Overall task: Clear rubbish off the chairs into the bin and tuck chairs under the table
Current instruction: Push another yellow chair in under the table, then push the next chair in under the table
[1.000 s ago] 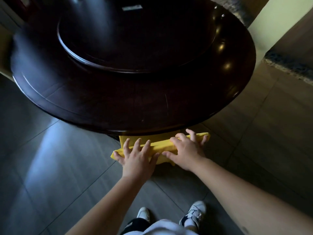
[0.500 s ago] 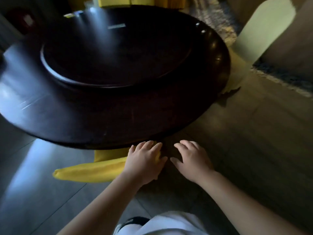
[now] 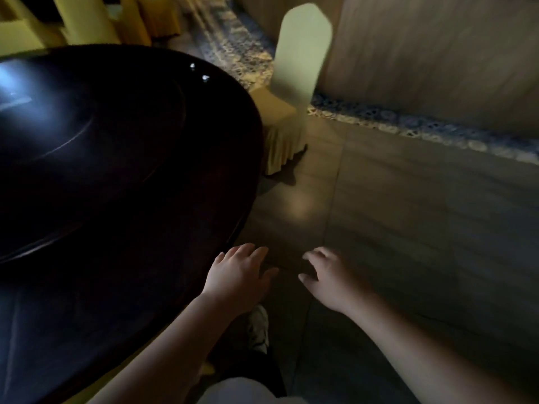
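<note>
A dark round wooden table [image 3: 122, 176] with a raised turntable fills the left side. A chair in a pale yellow cover [image 3: 294, 83] stands at the table's far right edge, its seat partly under the rim. My left hand [image 3: 237, 275] hovers open by the table's near right edge, holding nothing. My right hand [image 3: 329, 275] is open too, a short way to the right, over the floor. The chair I was touching a moment ago is out of sight apart from a small yellow scrap [image 3: 208, 368] low under the table edge. No rubbish or bin shows.
Grey floor tiles [image 3: 408, 228] spread out to the right. A patterned carpet strip [image 3: 437, 129] runs along a wooden wall [image 3: 437, 53] at the back right. More yellow-covered chairs [image 3: 87, 18] stand beyond the table at the top left. My shoe [image 3: 258, 328] shows below.
Both hands have come off the yellow chair back, which has slipped out of view under the table. The view has swung right, bringing the far chair and wall in.
</note>
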